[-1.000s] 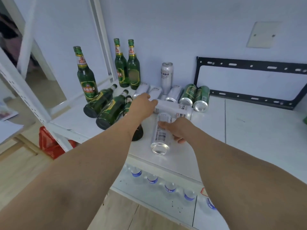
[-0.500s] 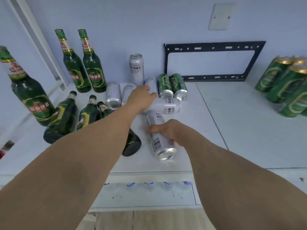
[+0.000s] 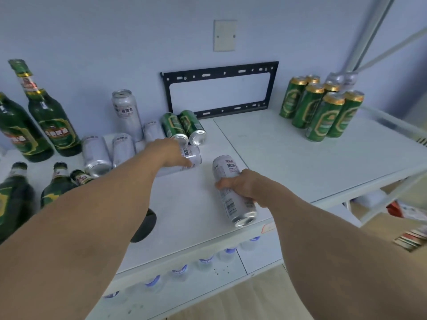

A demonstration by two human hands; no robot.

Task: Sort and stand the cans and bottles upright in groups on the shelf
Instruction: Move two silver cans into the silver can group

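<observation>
Silver can (image 3: 233, 190) — now lifted, tilted in right hand (image 3: 248, 185).

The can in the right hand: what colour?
Silver-white can with dark print, right hand; head view.

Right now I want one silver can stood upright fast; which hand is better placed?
Right hand: its fingers already wrap the silver can, lifted and tilted. The left hand only rests on another lying can.

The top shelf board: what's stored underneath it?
Under the shelf board, a row of bottles with blue-and-white caps shows on the lower level. Their bodies are mostly hidden.
</observation>
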